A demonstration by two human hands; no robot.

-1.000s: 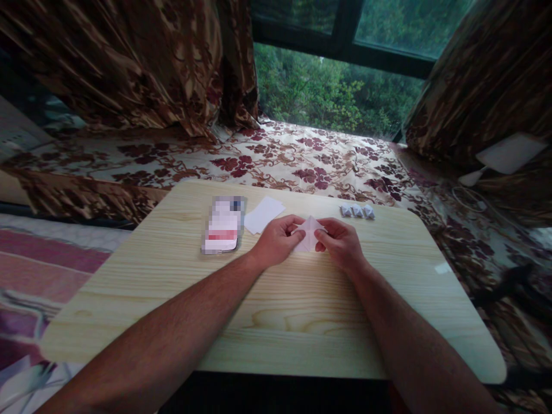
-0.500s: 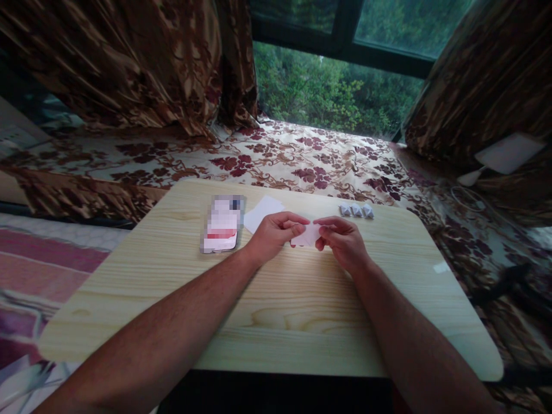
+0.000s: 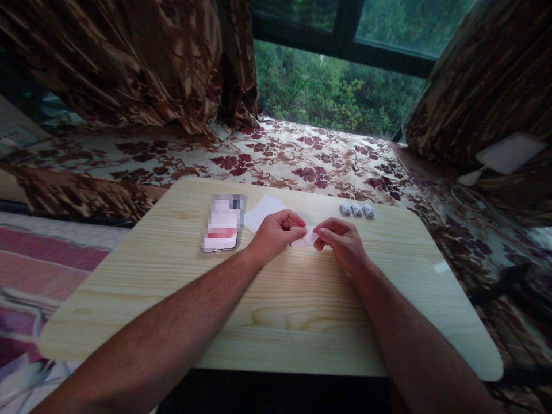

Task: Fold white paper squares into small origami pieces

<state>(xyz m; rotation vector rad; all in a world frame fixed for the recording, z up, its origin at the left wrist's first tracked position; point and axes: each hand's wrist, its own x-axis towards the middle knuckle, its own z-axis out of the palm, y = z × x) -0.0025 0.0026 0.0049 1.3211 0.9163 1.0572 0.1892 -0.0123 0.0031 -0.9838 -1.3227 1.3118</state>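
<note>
A small folded piece of white paper (image 3: 304,238) is held just above the wooden table, between both hands. My left hand (image 3: 276,234) pinches its left side between thumb and fingers. On the right side, the thumb and index finger of my right hand (image 3: 340,238) grip the same paper. Crease lines show on its face; the fingertips cover parts of its upper edge. Loose white sheets (image 3: 263,213) lie behind my left hand. Three small folded paper pieces (image 3: 357,210) with raised points stand in a row beyond my right hand.
A phone (image 3: 222,224), blurred out in part, lies on the table (image 3: 284,310) left of the sheets. A small white scrap (image 3: 441,268) is near the right edge. Behind the table is a ledge with a floral cloth (image 3: 310,155), below a window and curtains.
The fingers of both hands have shifted on the paper: my left index finger has curled back, and my right fingers have bent in. More of the paper's creased face shows.
</note>
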